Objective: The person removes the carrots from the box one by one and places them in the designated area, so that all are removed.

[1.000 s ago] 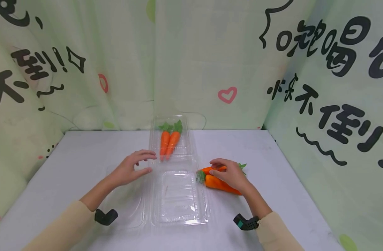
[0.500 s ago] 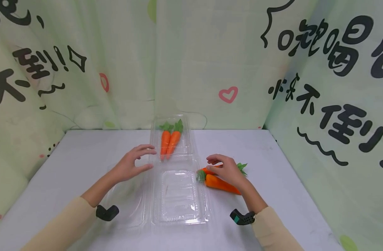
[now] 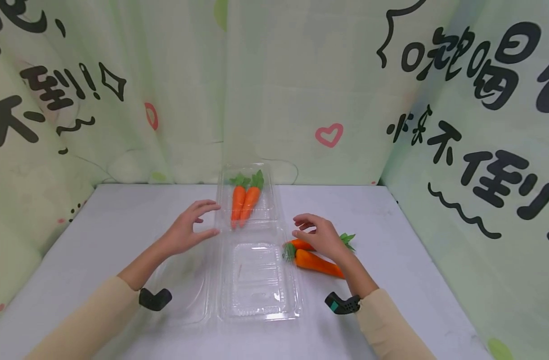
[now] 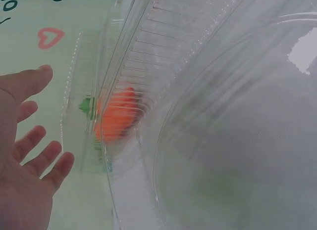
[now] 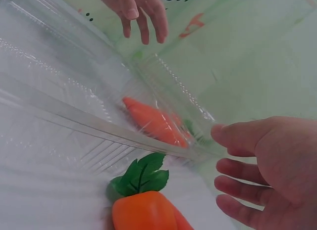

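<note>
Two orange carrots (image 3: 244,204) with green tops lie side by side in the far half of a see-through plastic clamshell box (image 3: 256,280). My left hand (image 3: 184,231) hovers by the box's left side, thumb and fingers spread; the left wrist view shows this hand (image 4: 29,146) holding nothing. On the table right of the box lie more carrots (image 3: 318,263), one with its leafy top against the box's rim. My right hand (image 3: 320,235) is over them with loosely bent fingers and partly hides one; in the right wrist view the hand (image 5: 272,175) holds nothing.
Another see-through plastic piece with a rounded edge (image 3: 184,295) lies left of the box, under my left forearm. A printed curtain (image 3: 274,90) stands behind the white table (image 3: 382,280) and along both sides. Each wrist wears a black device (image 3: 155,299).
Both hands have lifted a little and moved slightly away from me, the right one also slightly left. The carrots and the box have stayed in place.
</note>
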`<act>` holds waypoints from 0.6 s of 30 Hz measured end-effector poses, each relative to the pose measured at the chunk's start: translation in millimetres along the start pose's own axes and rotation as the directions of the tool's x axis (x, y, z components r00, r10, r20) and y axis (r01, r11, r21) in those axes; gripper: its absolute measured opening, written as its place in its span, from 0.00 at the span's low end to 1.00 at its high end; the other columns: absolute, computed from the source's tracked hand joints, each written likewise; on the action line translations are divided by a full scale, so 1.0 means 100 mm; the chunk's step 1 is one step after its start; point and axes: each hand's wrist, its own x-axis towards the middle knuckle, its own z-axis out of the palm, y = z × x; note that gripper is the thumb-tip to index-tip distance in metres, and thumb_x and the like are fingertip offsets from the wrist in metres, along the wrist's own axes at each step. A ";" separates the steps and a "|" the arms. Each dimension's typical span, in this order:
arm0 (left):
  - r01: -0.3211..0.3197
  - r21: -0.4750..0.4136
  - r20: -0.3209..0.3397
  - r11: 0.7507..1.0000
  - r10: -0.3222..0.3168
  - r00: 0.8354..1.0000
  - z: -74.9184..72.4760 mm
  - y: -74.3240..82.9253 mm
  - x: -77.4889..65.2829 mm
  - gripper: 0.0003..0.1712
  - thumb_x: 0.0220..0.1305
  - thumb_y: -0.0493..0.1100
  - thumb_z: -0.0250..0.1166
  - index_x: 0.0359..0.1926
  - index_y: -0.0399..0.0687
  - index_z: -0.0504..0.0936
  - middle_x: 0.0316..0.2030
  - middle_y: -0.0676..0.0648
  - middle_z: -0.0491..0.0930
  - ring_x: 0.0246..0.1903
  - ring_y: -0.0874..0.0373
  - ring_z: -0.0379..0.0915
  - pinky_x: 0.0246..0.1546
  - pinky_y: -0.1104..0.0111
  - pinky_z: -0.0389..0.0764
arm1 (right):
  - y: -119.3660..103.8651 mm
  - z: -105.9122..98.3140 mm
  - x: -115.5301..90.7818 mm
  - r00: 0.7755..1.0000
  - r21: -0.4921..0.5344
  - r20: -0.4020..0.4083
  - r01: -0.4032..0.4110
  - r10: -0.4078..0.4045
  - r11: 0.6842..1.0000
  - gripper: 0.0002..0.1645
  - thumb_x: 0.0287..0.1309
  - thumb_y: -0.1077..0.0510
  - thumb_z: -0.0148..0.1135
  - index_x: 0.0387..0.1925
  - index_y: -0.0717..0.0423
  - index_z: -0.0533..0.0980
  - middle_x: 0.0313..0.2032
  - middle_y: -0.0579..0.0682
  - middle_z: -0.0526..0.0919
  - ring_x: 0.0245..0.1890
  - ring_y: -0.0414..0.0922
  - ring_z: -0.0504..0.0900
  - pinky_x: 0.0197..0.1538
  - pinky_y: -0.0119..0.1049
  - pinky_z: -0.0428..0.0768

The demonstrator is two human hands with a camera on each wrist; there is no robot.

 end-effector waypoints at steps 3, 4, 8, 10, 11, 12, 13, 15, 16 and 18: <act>0.016 0.001 -0.003 1.000 -0.016 1.000 0.00 -0.01 0.02 0.36 0.57 0.42 0.71 0.66 0.45 0.69 0.66 0.38 0.65 0.63 0.42 0.64 0.53 0.47 0.79 | -0.01 0.00 0.04 1.000 0.016 0.004 -0.004 0.004 1.000 0.25 0.60 0.52 0.65 0.59 0.51 0.74 0.53 0.52 0.81 0.51 0.48 0.79 0.57 0.45 0.80; 0.026 0.000 -0.004 1.000 -0.026 1.000 0.00 -0.02 0.02 0.36 0.57 0.43 0.71 0.66 0.45 0.68 0.66 0.38 0.65 0.63 0.42 0.64 0.53 0.47 0.78 | -0.02 0.00 0.05 1.000 0.020 0.005 -0.005 0.005 1.000 0.25 0.60 0.52 0.65 0.59 0.50 0.74 0.53 0.52 0.81 0.51 0.48 0.79 0.57 0.45 0.80; 0.066 -0.010 0.002 0.998 -0.066 0.998 -0.01 -0.02 0.05 0.39 0.58 0.43 0.70 0.68 0.43 0.65 0.67 0.37 0.63 0.61 0.40 0.66 0.55 0.47 0.77 | -0.05 0.02 0.09 1.000 0.029 0.015 -0.014 0.014 0.999 0.27 0.60 0.52 0.65 0.60 0.51 0.73 0.55 0.53 0.80 0.52 0.48 0.78 0.58 0.46 0.79; 0.092 -0.025 0.006 0.995 -0.092 0.996 -0.01 -0.02 0.07 0.39 0.58 0.44 0.70 0.68 0.44 0.64 0.67 0.38 0.63 0.61 0.40 0.66 0.56 0.47 0.76 | -0.05 0.03 0.11 1.000 0.030 0.020 -0.018 0.017 0.999 0.28 0.60 0.51 0.65 0.60 0.50 0.72 0.56 0.53 0.79 0.52 0.48 0.78 0.58 0.46 0.79; 0.101 -0.029 0.007 0.994 -0.101 0.995 -0.01 -0.02 0.08 0.39 0.58 0.44 0.70 0.68 0.44 0.64 0.67 0.38 0.62 0.61 0.40 0.66 0.56 0.47 0.76 | -0.06 0.03 0.12 1.000 0.031 0.021 -0.021 0.020 0.999 0.28 0.60 0.51 0.65 0.61 0.50 0.72 0.56 0.53 0.79 0.52 0.48 0.78 0.58 0.46 0.79; 0.112 -0.036 0.008 0.993 -0.112 0.994 0.00 -0.02 0.09 0.39 0.58 0.44 0.70 0.69 0.44 0.64 0.67 0.38 0.62 0.61 0.40 0.66 0.56 0.47 0.76 | -0.06 0.04 0.13 1.000 0.034 0.021 -0.023 0.022 0.999 0.28 0.60 0.51 0.65 0.61 0.50 0.72 0.56 0.53 0.79 0.53 0.48 0.78 0.59 0.46 0.79; 0.126 -0.043 0.009 0.991 -0.126 0.992 0.00 -0.03 0.10 0.40 0.59 0.45 0.70 0.69 0.44 0.63 0.68 0.38 0.62 0.62 0.40 0.65 0.57 0.48 0.75 | -0.07 0.05 0.14 1.000 0.038 0.021 -0.023 0.022 0.999 0.27 0.60 0.51 0.65 0.61 0.50 0.72 0.56 0.54 0.79 0.53 0.48 0.78 0.59 0.46 0.78; 0.155 -0.063 0.013 0.986 -0.154 0.988 0.01 -0.04 0.12 0.40 0.59 0.45 0.69 0.69 0.44 0.63 0.68 0.38 0.61 0.63 0.40 0.64 0.58 0.48 0.75 | -0.08 0.06 0.15 1.000 0.045 0.019 -0.025 0.024 0.999 0.28 0.60 0.51 0.65 0.61 0.50 0.72 0.57 0.54 0.78 0.53 0.49 0.78 0.59 0.46 0.78; 0.168 -0.072 0.016 0.983 -0.167 0.986 0.01 -0.04 0.13 0.40 0.59 0.46 0.69 0.69 0.44 0.62 0.69 0.38 0.61 0.64 0.40 0.63 0.58 0.48 0.74 | -0.08 0.06 0.16 0.999 0.048 0.019 -0.027 0.026 0.998 0.28 0.60 0.51 0.65 0.61 0.50 0.72 0.57 0.54 0.78 0.53 0.49 0.77 0.59 0.47 0.78; 0.196 -0.093 0.023 0.976 -0.194 0.981 0.02 -0.06 0.15 0.40 0.60 0.46 0.69 0.69 0.44 0.62 0.69 0.38 0.59 0.65 0.39 0.62 0.59 0.48 0.73 | -0.09 0.07 0.18 0.999 0.056 0.021 -0.031 0.030 0.998 0.28 0.61 0.51 0.64 0.61 0.51 0.72 0.57 0.54 0.78 0.54 0.49 0.77 0.59 0.47 0.78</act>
